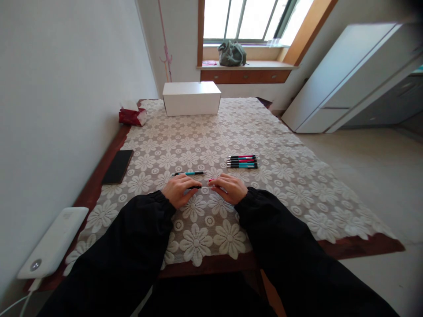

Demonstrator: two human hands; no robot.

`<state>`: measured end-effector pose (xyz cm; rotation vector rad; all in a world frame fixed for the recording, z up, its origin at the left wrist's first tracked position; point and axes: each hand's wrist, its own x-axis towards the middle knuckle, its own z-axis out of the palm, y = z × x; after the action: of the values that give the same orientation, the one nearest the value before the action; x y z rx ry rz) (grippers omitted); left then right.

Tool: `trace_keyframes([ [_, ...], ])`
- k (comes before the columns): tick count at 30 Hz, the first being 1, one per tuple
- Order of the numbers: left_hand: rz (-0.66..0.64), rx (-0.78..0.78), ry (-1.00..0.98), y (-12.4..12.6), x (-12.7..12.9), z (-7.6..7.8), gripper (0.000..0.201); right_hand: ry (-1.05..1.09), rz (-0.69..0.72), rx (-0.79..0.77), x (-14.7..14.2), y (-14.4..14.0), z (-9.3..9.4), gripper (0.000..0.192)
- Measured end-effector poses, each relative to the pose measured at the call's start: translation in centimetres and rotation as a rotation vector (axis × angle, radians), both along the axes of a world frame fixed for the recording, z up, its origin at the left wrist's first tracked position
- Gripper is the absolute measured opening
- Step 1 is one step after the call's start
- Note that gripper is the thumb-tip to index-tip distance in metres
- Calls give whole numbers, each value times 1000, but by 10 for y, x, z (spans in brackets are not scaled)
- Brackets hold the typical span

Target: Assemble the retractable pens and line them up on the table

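My left hand [176,191] is closed on the black grip part of a pen [194,187]. A thin pale refill [206,187] runs from it toward the fingers of my right hand [231,189]. That hand is also closed, and a red pen barrel [211,179] shows at its fingertips, mostly hidden by them. Just beyond my left fingers lies a teal and black pen [194,173], flat on the cloth. Several pens [242,161] in red, teal and black lie side by side in a row, past my right hand.
A floral lace tablecloth [196,242] covers the wooden table. At the far end stands a white box [191,102], with a red tissue pack [131,116] to its left. Along the left edge lie a dark flat phone-like slab [118,167] and a white power bank [54,242] with a cable.
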<state>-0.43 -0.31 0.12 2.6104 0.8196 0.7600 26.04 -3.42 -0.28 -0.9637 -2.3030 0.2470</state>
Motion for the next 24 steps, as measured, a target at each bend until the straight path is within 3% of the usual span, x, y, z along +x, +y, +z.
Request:
trace_keyframes([
  [7, -57, -22, 72, -1, 2, 0, 29, 1, -9, -13, 1, -1, 1, 20],
  [14, 55, -35, 59, -2, 2, 1, 25, -31, -108, 9, 5, 2, 6, 24],
  [20, 128, -28, 64, -3, 3, 5, 22, -91, -230, 46, 12, 9, -4, 30],
  [24, 158, -26, 88, -5, 3, 7, 21, -146, -263, 38, 13, 10, -10, 16],
])
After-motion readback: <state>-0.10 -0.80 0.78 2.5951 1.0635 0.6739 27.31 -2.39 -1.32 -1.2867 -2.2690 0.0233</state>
